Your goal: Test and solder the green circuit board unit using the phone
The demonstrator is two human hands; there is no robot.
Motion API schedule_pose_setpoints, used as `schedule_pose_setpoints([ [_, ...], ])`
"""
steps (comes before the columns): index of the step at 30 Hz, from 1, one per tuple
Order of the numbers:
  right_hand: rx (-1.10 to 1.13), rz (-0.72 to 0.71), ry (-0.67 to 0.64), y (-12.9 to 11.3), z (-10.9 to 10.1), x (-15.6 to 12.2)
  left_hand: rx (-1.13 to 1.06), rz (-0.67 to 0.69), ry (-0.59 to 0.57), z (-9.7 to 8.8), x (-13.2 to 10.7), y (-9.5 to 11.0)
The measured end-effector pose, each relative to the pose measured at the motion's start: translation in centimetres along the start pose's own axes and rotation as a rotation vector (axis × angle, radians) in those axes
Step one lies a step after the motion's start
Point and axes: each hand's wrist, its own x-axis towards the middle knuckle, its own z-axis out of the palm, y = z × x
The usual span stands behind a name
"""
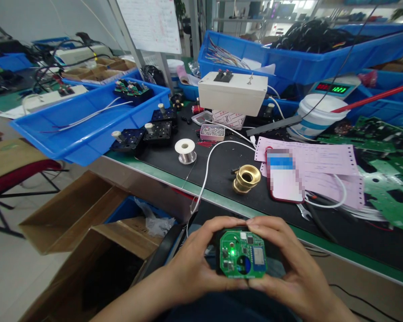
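Observation:
A green circuit board [226, 268] with a lit green light and a round hole is held low in front of me, off the bench edge. My left hand [201, 255] grips its left side, with thumb below and fingers over the top. From the other side my right hand [285, 255] holds it the same way, and the fingertips of both hands meet at the top edge. A dark housing shows behind the board. Beyond the hands, a brass fitting [246, 179] stands on the black mat, with a phone [285, 176] to its right.
A solder spool [185, 152] and a small tin of metal parts [212, 132] sit on the mat. Black housings [127, 138] lie beside a blue bin [87, 129]. Green boards [389, 179], a wrench [304, 211] and a white bucket [319, 116] are rightward. Cardboard boxes [70, 210] stand below.

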Motion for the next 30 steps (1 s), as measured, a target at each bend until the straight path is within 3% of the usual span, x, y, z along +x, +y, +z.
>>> schedule_pose_setpoints([
  [15,0.096,0.043,-0.044,2.0,0.1,-2.0,0.259,0.113,-0.035,0.3,0.8,2.0],
  [24,0.219,0.188,-0.072,2.5,0.9,-2.9,0.344,-0.040,-0.006,0.3,0.9,2.5],
  [30,0.233,0.182,-0.041,2.3,1.0,-2.8,0.276,-0.080,-0.018,0.3,0.8,2.5],
])
